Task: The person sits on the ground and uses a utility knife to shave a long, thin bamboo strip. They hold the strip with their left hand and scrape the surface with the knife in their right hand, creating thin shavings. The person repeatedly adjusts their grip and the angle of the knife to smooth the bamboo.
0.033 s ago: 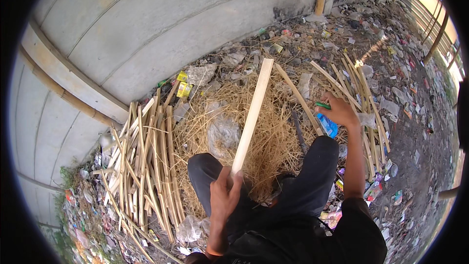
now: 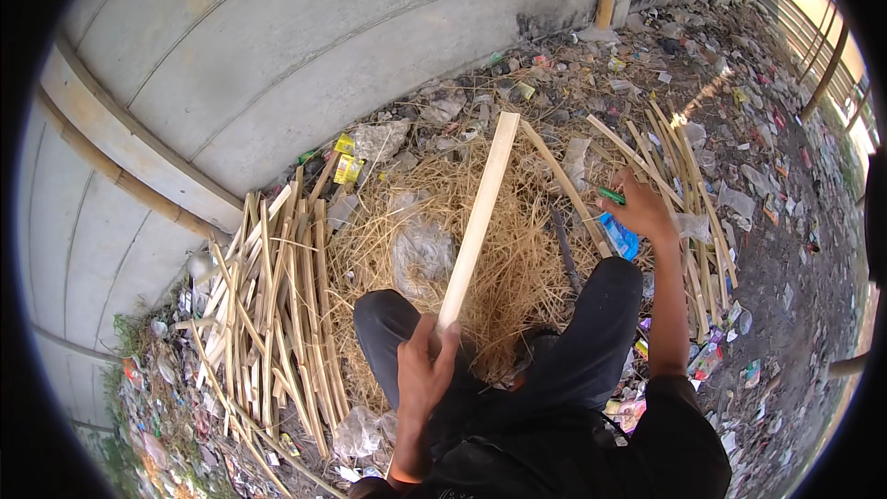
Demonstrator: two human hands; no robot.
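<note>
My left hand (image 2: 426, 370) is closed round the lower end of a flat, pale bamboo strip (image 2: 480, 212), which slants up and away over a heap of straw-like shavings. At the right, beyond my knee, my right hand (image 2: 647, 211) pinches a small green-handled tool (image 2: 611, 194) with a thin tip; its exact kind is unclear. Just below that hand lies a blue plastic wrapper (image 2: 620, 237). Another bamboo strip (image 2: 565, 187) leans between the heap and my right knee, and a dark, blade-like length (image 2: 564, 245) lies beside it.
Many bamboo strips (image 2: 294, 314) are piled to my left, with a smaller bundle (image 2: 688, 189) at the right. Clear plastic (image 2: 423, 257) lies on the shavings (image 2: 513, 268). A grey panel wall (image 2: 370, 37) closes the far side; litter covers the ground (image 2: 767, 314).
My right hand has shifted very slightly, and the green-handled tool shows more of its thin tip. The bamboo strip in my left hand has barely moved.
</note>
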